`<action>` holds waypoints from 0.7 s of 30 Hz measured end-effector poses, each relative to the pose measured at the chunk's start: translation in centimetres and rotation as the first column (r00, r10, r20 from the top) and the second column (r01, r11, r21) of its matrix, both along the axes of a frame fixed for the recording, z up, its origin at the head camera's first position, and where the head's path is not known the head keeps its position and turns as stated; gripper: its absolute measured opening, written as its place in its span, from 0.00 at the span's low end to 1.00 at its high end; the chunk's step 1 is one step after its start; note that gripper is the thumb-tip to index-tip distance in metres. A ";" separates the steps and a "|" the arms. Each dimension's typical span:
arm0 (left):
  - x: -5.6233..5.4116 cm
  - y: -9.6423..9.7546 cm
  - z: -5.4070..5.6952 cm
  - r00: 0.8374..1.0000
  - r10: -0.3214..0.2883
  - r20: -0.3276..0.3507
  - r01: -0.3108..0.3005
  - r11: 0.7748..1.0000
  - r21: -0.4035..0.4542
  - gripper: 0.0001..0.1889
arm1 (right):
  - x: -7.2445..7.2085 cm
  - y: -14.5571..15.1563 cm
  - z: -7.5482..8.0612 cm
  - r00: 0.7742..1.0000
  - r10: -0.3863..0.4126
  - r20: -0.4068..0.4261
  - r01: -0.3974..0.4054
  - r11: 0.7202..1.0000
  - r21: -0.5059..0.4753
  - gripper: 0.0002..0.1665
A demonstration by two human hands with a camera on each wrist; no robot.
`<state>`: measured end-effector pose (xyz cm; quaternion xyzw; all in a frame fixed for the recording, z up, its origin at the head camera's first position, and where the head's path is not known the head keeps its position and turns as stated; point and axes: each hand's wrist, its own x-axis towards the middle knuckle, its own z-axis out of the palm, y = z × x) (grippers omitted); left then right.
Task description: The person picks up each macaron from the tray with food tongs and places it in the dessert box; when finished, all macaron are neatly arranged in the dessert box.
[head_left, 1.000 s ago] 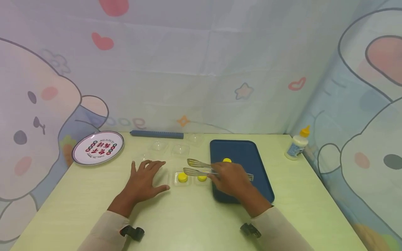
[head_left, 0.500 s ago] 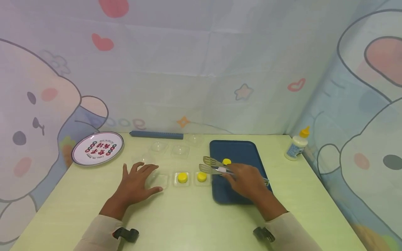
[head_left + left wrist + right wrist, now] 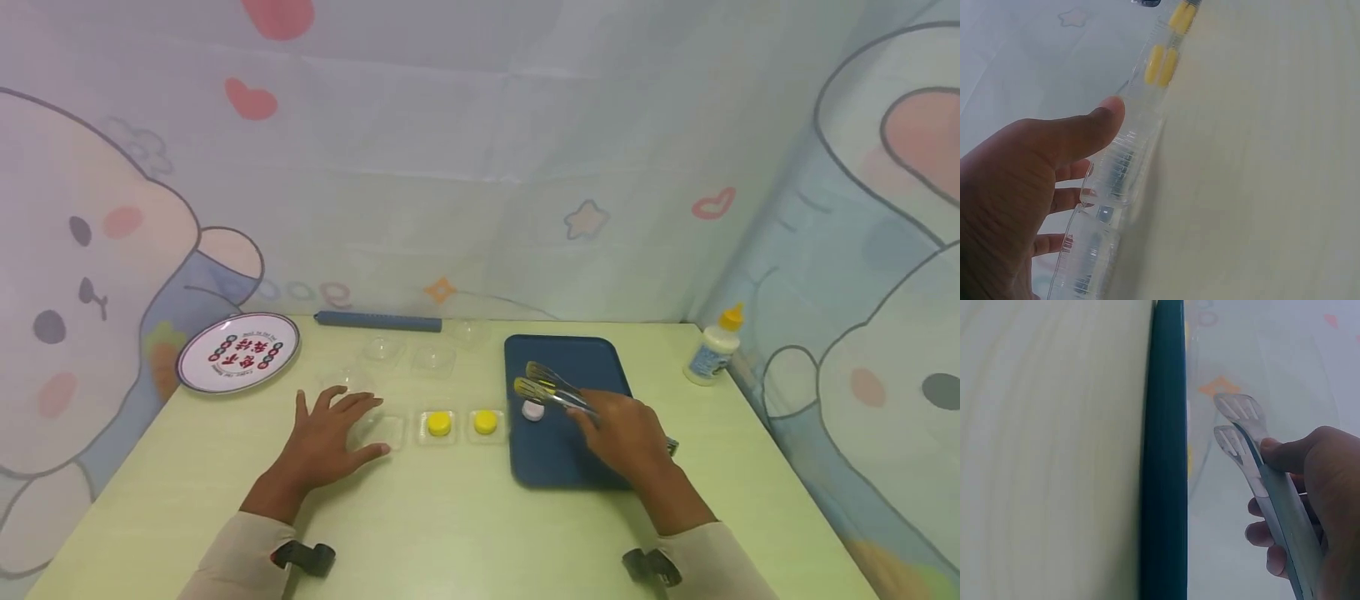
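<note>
My right hand [image 3: 630, 433] grips slotted metal tongs [image 3: 1288, 519] above the blue tray [image 3: 558, 462]. The tong heads stand apart, with nothing seen clamped between them. A pale round macaron [image 3: 533, 411] lies on the tray below the heads, and a yellow one is mostly hidden behind them. My left hand [image 3: 326, 442] is spread beside a clear plastic box [image 3: 384, 433], its thumb and fingers relaxed; whether they touch the box I cannot tell. To its right, two clear boxes each hold a yellow macaron [image 3: 439, 424], [image 3: 485, 422].
Clear domed lids [image 3: 433, 360] lie behind the boxes. A blue-grey stick [image 3: 378, 322] lies along the back edge. At back left is a patterned plate [image 3: 240, 354]; a white bottle with a yellow nozzle [image 3: 711, 354] stands at the right.
My right hand has moved right with the tongs, from beside the second filled box to above the tray. The pale macaron has come into sight. My left hand has shifted slightly left.
</note>
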<state>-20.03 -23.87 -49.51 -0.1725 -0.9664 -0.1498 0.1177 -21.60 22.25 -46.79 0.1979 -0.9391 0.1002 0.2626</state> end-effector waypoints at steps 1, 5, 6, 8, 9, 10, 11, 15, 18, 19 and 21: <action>0.0 0.0 0.0 1.000 -0.001 -0.003 0.001 1.000 -0.003 0.38 | 0.1 0.2 0.0 1.000 -0.009 -0.006 0.009 1.000 -0.006 0.21; 0.1 0.0 0.2 1.000 0.007 -0.009 -0.007 1.000 -0.008 0.37 | 0.2 0.6 -0.2 0.999 -0.028 -0.020 0.027 1.000 -0.005 0.22; 0.2 0.0 0.2 1.000 0.008 -0.013 -0.008 1.000 -0.008 0.37 | 0.2 0.7 -0.2 0.999 -0.030 -0.022 0.030 1.000 -0.001 0.22; 0.2 -0.1 0.2 1.000 0.010 -0.016 -0.010 1.000 -0.009 0.37 | 0.1 0.9 -0.3 0.999 -0.042 -0.018 0.043 0.999 0.007 0.23; 0.2 -0.1 0.2 1.000 0.011 -0.014 -0.011 1.000 -0.007 0.37 | 0.1 0.9 -0.3 0.999 -0.051 -0.012 0.051 0.999 0.011 0.23; 0.2 -0.2 0.1 1.000 0.011 -0.010 -0.011 1.000 -0.008 0.37 | 0.0 1.0 -0.4 0.998 -0.062 -0.002 0.062 0.998 0.013 0.23; 0.2 -0.2 0.1 1.000 0.013 -0.006 -0.013 1.000 -0.008 0.37 | 0.0 1.1 -0.4 0.997 -0.070 0.011 0.070 0.997 0.013 0.23; 0.1 -0.3 -0.2 1.000 0.019 0.013 -0.019 1.000 -0.013 0.37 | -0.1 1.3 -0.6 0.993 -0.101 0.065 0.101 0.995 0.007 0.24; 0.0 -0.3 -0.3 1.000 0.017 0.013 -0.017 1.000 -0.012 0.37 | -0.2 1.4 -0.9 0.990 -0.114 0.085 0.114 0.994 0.004 0.24; 0.0 -0.3 -0.3 1.000 0.016 0.012 -0.016 1.000 -0.010 0.37 | -0.2 1.5 -1.0 0.989 -0.115 0.088 0.116 0.993 0.002 0.24; 0.0 -0.3 -0.4 1.000 0.015 0.010 -0.015 1.000 -0.011 0.37 | -0.3 1.5 -1.2 0.989 -0.117 0.089 0.117 0.993 -0.001 0.24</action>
